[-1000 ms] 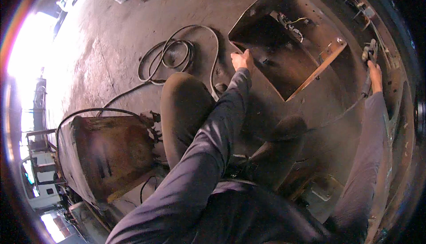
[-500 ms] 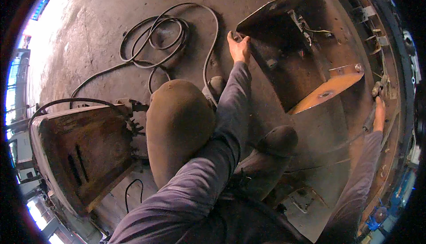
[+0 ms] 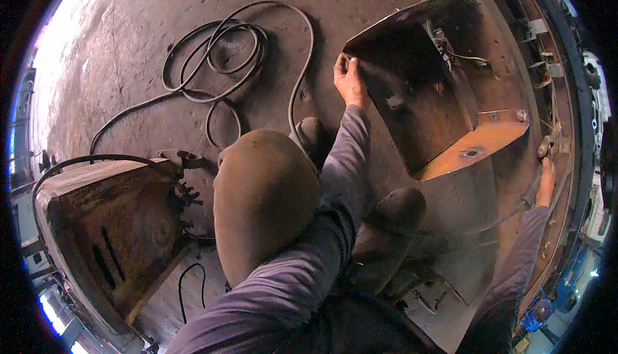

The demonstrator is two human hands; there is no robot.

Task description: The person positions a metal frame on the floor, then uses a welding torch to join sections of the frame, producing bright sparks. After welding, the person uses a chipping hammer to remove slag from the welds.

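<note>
Two hands, spread wide apart above a brown-grey floor (image 3: 360, 0). Left hand (image 3: 351, 83): closed, thumb and fingers gripping the rim of an open metal housing (image 3: 418, 129) near its upper left corner. Right hand (image 3: 547, 180): wrapped about a dark handled tool (image 3: 532, 190) at far right, with exact finger placement too small to tell. From the lower end of the tool, a thin dark cable (image 3: 450, 233), bowed leftward toward the right knee (image 3: 405, 206).

Position of the housing: on the floor, right of centre, beyond the knees and just beside a long metal beam (image 3: 505, 83) pierced with small holes. Within it, loose wires (image 3: 463, 56) against dark, stained walls; on its near right side, an orange-brown flange (image 3: 444, 158) with a single hole.

At upper left, a thick grey cable (image 3: 311, 38) in loose overlapping loops, with one length descending to the left shoe (image 3: 312, 132). At lower left, near the left knee (image 3: 264, 199), a rusty metal casing (image 3: 141, 225) with two dark slots, tilted, and a black hose (image 3: 96, 158) arched over its top.
</note>
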